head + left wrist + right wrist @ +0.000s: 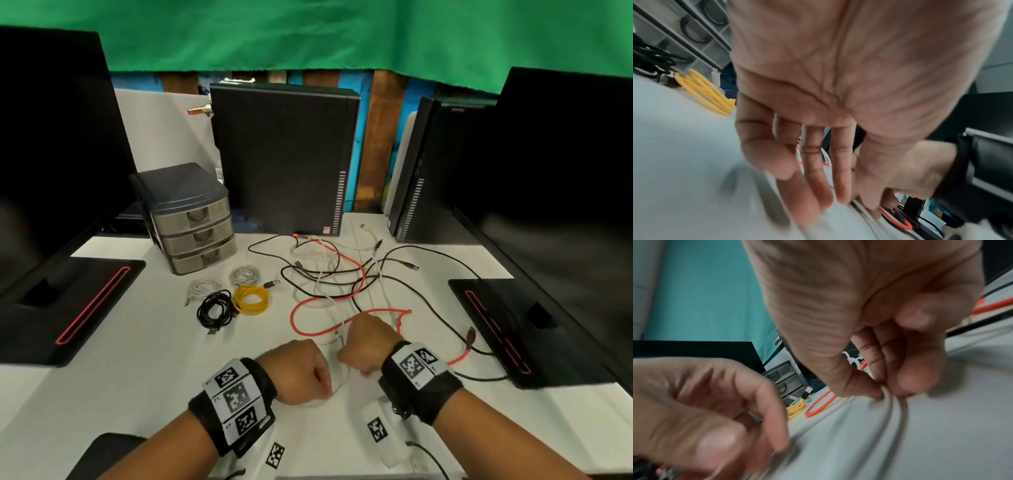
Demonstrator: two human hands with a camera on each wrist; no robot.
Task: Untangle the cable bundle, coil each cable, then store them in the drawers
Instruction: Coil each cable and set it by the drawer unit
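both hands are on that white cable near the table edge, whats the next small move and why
Probably wind one more loop: the right hand pinches the white cable against the table, the left hand is at the same cable, and its far end still runs into the tangle. Four coils already lie by the closed drawers.

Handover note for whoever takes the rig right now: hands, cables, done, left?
Right hand: pinching the white cable on the table.
Left hand: on the same cable, grip blurred.
Done: four coils beside the drawer unit: two white, black, yellow.
Left: finish the white coil, untangle the red cable and black cables, coil them, store all. Drawers are closed.
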